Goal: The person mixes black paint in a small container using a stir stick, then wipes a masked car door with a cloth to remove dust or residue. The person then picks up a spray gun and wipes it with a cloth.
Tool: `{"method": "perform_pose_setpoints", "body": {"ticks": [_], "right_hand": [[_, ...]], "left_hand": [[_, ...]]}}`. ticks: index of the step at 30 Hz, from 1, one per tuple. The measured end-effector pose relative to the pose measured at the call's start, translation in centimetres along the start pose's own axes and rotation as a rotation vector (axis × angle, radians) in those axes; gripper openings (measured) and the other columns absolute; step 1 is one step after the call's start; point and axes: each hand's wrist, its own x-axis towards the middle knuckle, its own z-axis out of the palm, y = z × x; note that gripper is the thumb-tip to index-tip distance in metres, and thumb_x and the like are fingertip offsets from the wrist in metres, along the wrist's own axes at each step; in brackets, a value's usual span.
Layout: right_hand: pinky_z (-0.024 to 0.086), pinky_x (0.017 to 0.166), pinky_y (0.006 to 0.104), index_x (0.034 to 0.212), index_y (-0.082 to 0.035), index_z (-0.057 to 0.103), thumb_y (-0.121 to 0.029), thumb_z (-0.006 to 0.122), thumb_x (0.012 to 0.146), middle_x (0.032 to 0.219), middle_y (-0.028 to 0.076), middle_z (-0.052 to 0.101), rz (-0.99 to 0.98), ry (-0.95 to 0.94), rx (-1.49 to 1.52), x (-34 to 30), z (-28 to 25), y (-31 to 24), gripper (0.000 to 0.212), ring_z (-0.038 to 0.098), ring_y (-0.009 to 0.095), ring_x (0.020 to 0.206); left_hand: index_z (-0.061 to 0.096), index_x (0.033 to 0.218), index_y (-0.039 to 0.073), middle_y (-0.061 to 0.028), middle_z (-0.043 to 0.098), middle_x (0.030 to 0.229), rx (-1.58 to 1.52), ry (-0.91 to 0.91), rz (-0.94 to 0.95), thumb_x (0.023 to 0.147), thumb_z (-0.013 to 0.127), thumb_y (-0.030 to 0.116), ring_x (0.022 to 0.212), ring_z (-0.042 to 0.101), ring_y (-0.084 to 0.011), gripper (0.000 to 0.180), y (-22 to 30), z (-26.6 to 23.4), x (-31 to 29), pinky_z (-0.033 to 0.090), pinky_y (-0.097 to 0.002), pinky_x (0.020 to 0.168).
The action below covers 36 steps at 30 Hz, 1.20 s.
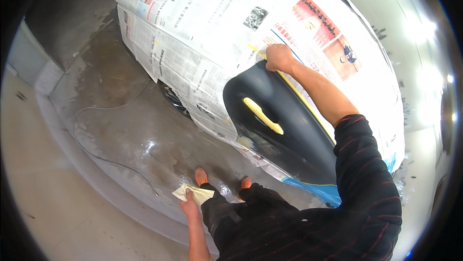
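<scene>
My left hand (190,207) hangs low near my leg, its fingers closed on a pale yellow cloth (198,193) that fans out on both sides. My right arm reaches forward to a car's dark, bare door panel (294,138). At the panel's far upper corner my right hand (279,57) is curled into a fist against the edge of the masking; whatever its fingers hold is hidden. Yellow masking tape (304,98) runs along the panel's upper edge, under my forearm. The door handle (263,115) is yellow too.
Newspaper sheets (193,25) cover most of the car around the panel. Blue plastic film (313,191) hangs below the door. A thin hose or cable (103,157) curves over the wet-looking floor (130,131) at left, beside a low ledge (53,121).
</scene>
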Motion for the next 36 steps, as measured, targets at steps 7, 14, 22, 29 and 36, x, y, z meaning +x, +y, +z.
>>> {"method": "perform_pose_setpoints", "body": {"ticks": [7,14,22,29,36], "right_hand": [[0.054,0.096,0.0426,0.115,0.0,0.076,-0.051,0.076,0.094,0.113,0.014,0.077,-0.462,-0.272,1.117,-11.0,5.4,-8.7,0.055,0.072,0.028,0.106],[0.055,0.086,0.032,0.131,-0.003,0.072,-0.032,0.066,0.109,0.108,0.001,0.075,-0.074,-0.68,2.007,-25.4,15.5,-16.4,0.037,0.065,0.008,0.096],[0.05,0.114,0.0466,0.137,-0.002,0.068,0.004,0.069,0.083,0.143,0.021,0.066,0.141,1.061,0.768,-17.0,14.0,-3.0,0.054,0.062,0.042,0.133],[0.029,0.127,0.054,0.155,-0.003,0.052,-0.004,0.064,0.088,0.165,0.019,0.046,0.096,0.841,0.732,-9.6,19.8,-8.6,0.067,0.039,0.043,0.154],[0.027,0.13,0.0499,0.156,-0.005,0.051,-0.01,0.064,0.096,0.166,0.014,0.045,0.009,0.794,0.753,-4.9,16.0,-11.9,0.062,0.038,0.035,0.157]], "left_hand": [[0.072,0.124,-0.006,-0.0106,0.076,0.117,0.178,-0.226,0.169,0.105,0.069,0.021,0.104,0.069,-0.0166,0.033,5.7,4.7,-2.6,0.054,-0.0342,0.092],[0.067,0.129,-0.002,-0.0098,0.075,0.11,0.289,-0.509,0.446,0.108,0.065,0.024,0.093,0.069,-0.0204,0.034,8.3,14.6,-5.5,0.055,-0.0345,0.08],[0.063,0.122,0.004,-0.0045,0.075,0.103,0.129,-0.502,0.19,0.111,0.061,0.023,0.08,0.064,-0.0091,0.022,8.3,11.7,-3.9,0.051,-0.0244,0.07],[0.066,0.11,0.004,-0.0037,0.075,0.097,0.298,-0.361,0.098,0.11,0.061,0.018,0.08,0.064,-0.0084,0.015,2.6,3.5,-2.4,0.051,-0.0246,0.072],[0.067,0.117,0.003,-0.0038,0.076,0.093,0.438,-0.313,0.15,0.109,0.061,0.015,0.08,0.065,-0.0096,0.016,-1.5,0.9,-2.0,0.052,-0.0265,0.074]]}}
